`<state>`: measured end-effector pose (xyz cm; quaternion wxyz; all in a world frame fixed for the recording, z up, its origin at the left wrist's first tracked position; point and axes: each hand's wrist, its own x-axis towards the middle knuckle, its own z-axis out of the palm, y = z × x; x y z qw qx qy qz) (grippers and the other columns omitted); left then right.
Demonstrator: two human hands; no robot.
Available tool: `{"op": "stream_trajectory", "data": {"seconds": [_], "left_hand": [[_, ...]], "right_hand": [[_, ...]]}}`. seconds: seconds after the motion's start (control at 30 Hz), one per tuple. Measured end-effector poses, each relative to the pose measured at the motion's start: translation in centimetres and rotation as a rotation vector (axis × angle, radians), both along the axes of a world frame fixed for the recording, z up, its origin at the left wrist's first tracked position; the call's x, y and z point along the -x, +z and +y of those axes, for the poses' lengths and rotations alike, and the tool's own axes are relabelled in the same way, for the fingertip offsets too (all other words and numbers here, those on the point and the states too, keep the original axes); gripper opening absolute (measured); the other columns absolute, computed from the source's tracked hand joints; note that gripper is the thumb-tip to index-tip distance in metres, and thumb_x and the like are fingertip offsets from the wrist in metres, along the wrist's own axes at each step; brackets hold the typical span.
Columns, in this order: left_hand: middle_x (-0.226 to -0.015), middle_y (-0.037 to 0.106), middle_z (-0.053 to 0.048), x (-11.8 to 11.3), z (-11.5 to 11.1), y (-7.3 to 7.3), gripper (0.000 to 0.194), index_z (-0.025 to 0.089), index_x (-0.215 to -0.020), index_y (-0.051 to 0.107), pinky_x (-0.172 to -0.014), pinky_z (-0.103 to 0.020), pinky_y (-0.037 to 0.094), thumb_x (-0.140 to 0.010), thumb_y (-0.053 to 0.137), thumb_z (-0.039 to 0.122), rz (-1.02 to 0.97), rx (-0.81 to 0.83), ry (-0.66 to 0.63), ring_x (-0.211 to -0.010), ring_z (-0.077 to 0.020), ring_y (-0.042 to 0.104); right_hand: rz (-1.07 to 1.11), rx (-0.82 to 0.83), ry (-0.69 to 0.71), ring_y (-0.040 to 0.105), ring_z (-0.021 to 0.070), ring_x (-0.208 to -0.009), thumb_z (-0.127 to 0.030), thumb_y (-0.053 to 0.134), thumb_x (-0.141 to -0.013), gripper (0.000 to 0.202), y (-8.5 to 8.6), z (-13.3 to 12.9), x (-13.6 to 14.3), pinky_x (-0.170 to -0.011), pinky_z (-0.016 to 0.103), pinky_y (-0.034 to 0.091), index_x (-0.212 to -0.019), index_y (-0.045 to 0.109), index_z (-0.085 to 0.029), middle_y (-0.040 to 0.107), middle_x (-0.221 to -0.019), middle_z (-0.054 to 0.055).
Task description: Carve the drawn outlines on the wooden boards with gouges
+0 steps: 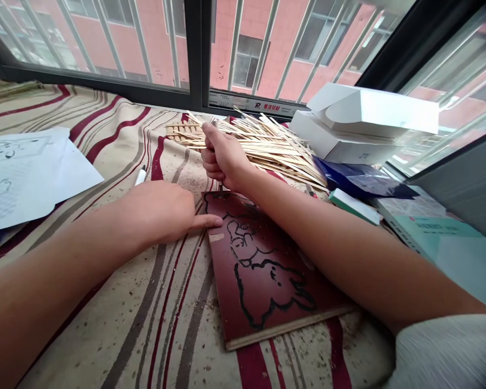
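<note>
Fingers of my right hand (225,161) clamped round upright tool (221,188) at far left of board (227,286), likely for firm downward control. My left hand (157,210) sets thumb on board's left edge, probably steadying; other fingers hidden, can't tell. Board lies mid-scene, on striped cloth (172,346).

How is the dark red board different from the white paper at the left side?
The board is dark red, while the paper is white. The board is thick and stiff, with a pale cut edge; the paper is thin. The left hand touches the board, but no hand touches the paper. The board has bold black outlines, whereas the paper has mostly finer, fainter lines. Both carry drawings and lie on the striped cloth.
</note>
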<state>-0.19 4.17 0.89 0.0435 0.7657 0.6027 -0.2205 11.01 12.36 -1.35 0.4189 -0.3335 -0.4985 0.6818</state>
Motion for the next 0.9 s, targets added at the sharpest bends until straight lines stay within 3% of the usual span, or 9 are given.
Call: {"op": "stream_trajectory", "data": {"seconds": [0.03,0.17,0.3,0.4,0.47,0.6,0.9], "left_hand": [[-0.098,0.077,-0.021,0.0,0.1,0.0,0.088,0.016,-0.098,0.081,-0.085,-0.043,0.052,-0.087,0.029,0.087,0.005,-0.005,0.003,-0.093,-0.0374,0.072],[-0.099,0.077,-0.021,0.2,0.4,0.1,0.09,0.015,-0.103,0.08,-0.085,-0.044,0.052,-0.087,0.028,0.086,-0.024,0.006,-0.051,-0.095,-0.0384,0.072],[-0.103,0.076,-0.022,0.2,0.2,0.3,0.092,0.013,-0.11,0.076,-0.083,-0.044,0.052,-0.088,0.025,0.086,-0.009,0.008,-0.044,-0.097,-0.0394,0.071],[-0.106,0.075,-0.023,0.2,0.2,0.2,0.091,0.012,-0.118,0.071,-0.079,-0.043,0.052,-0.087,0.028,0.086,-0.027,-0.035,-0.063,-0.096,-0.0396,0.071],[-0.105,0.075,-0.024,0.4,0.4,0.0,0.093,0.01,-0.125,0.066,-0.077,-0.043,0.051,-0.086,0.03,0.087,-0.053,-0.062,-0.088,-0.094,-0.0401,0.071],[-0.105,0.075,-0.025,0.9,1.1,-0.5,0.1,0.009,-0.13,0.062,-0.074,-0.043,0.05,-0.081,0.033,0.091,-0.094,-0.068,-0.114,-0.094,-0.0407,0.071],[-0.105,0.075,-0.021,1.9,1.8,-1.1,0.105,0.014,-0.118,0.071,-0.079,-0.041,0.05,-0.072,0.031,0.099,-0.177,-0.02,-0.192,-0.092,-0.0352,0.069]], "right_hand": [[-0.014,0.037,-0.025,0.011,0.006,-0.039,-0.05,0.046,-0.106,0.047,0.0,-0.1,0.0,-0.037,0.02,0.007,-0.072,0.024,-0.025,0.021,-0.045,-0.012],[0.061,0.048,0.117,0.012,0.0071,-0.039,-0.053,0.042,-0.107,0.049,1.0,-0.5,-0.9,-0.036,0.022,0.008,-0.07,0.024,-0.025,0.023,-0.046,-0.01],[0.262,-0.055,-0.011,0.009,0.0081,-0.041,-0.057,0.032,-0.108,0.053,1.4,0.3,-2.3,-0.037,0.023,0.009,-0.067,0.024,-0.024,0.018,-0.048,-0.01],[0.185,-0.068,0.13,0.015,0.0077,-0.042,-0.061,0.03,-0.107,0.055,0.7,0.8,-2.1,-0.038,0.022,0.013,-0.068,0.033,-0.023,0.027,-0.051,-0.009],[0.139,-0.097,0.148,0.014,0.0068,-0.042,-0.061,0.036,-0.105,0.053,0.2,0.6,-1.5,-0.038,0.021,0.012,-0.07,0.037,-0.022,0.028,-0.053,-0.009],[0.079,-0.135,0.076,0.012,0.0055,-0.042,-0.057,0.047,-0.104,0.048,0.0,-0.2,-0.5,-0.039,0.02,0.009,-0.072,0.035,-0.023,0.026,-0.053,-0.011],[-0.023,-0.185,-0.037,0.017,0.0043,-0.041,-0.045,0.052,-0.104,0.045,0.0,-0.8,0.8,-0.039,0.018,0.015,-0.072,0.03,-0.024,0.027,-0.051,-0.011]]}}
